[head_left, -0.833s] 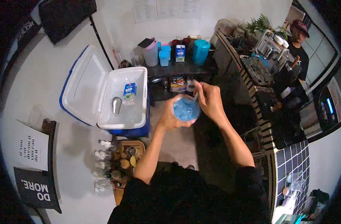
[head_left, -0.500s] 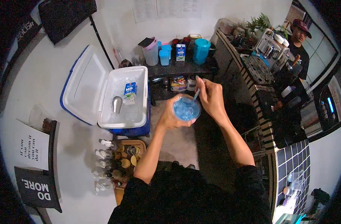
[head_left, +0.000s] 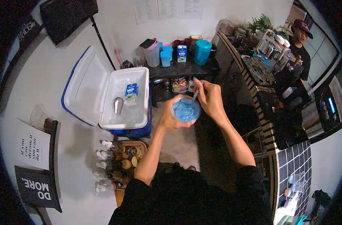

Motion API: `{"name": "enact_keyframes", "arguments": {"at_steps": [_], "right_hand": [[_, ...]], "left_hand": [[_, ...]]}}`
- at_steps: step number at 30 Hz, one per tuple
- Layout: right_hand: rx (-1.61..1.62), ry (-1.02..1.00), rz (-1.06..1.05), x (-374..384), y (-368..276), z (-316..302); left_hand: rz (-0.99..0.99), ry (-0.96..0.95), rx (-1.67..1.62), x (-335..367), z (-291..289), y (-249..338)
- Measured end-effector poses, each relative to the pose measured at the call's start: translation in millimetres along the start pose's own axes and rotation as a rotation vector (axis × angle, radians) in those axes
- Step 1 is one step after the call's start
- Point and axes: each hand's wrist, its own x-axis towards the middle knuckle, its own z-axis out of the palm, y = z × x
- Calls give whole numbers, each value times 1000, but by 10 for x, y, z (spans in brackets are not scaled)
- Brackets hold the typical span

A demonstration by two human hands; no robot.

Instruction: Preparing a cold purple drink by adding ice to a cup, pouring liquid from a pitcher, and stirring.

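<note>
Lower left of the frame: a white sign (head_left: 34, 148) with dark lettering lies beside a dark sign (head_left: 32, 187) with pale lettering. Left of centre: a cooler (head_left: 144, 97), lid open, contains ice, a metal scoop (head_left: 118, 106) and a blue-and-white carton (head_left: 131, 93). Below it, pump bottles (head_left: 102, 154) line the left side of a wooden tray (head_left: 140, 143). Upper centre: a dark desk (head_left: 174, 70) bears a lidded pitcher (head_left: 153, 55), a second carton (head_left: 181, 54) and a turquoise jug (head_left: 202, 52). Centre: the left hand (head_left: 169, 115) grasps a clear cup (head_left: 186, 110) of blue liquid, the fingers wrapped around its side. A slim utensil (head_left: 195, 95) slants from the cup's upper right rim; its lower end is hard to make out. Just right of the cup, the right hand (head_left: 210, 100) pinches the utensil's upper end. Upper right: a second person (head_left: 301, 56) in a cap stands behind metal equipment (head_left: 268, 48). Lower right: clear cups (head_left: 297, 183) rest on a black, white-lined surface (head_left: 292, 157).
</note>
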Motion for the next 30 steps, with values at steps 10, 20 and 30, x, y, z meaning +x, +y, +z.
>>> {"name": "enact_keyframes", "arguments": {"at_steps": [10, 20, 30], "right_hand": [[-66, -225, 122, 15, -31, -46], [4, -144, -8, 84, 5, -138], [26, -202, -32, 58, 178, -219]], "left_hand": [[38, 92, 49, -49, 56, 34], [43, 123, 87, -37, 192, 35], [10, 209, 51, -52, 409, 78]]}}
